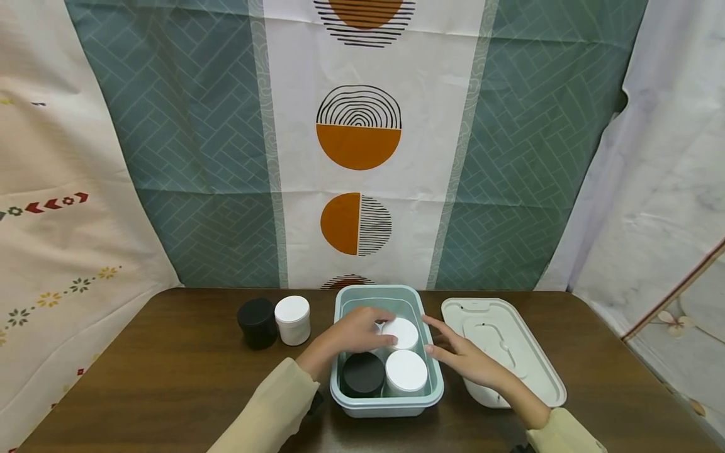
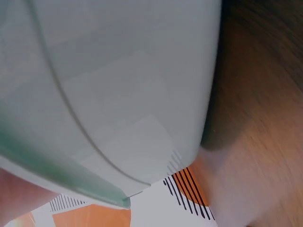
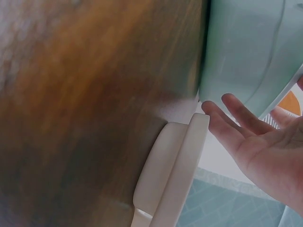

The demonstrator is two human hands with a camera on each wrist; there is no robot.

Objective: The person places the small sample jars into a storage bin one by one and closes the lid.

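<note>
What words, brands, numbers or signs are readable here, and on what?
None readable.
White jars, black jars, pale blue box: no lettering visible.
Pale lid: small dark specks, too small to make out.
Hanging cloths: printed shapes and patterns only.

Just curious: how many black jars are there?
2 visible: one black jar on the table beside a white jar, another inside the tub; the left hand may hide more.
</note>
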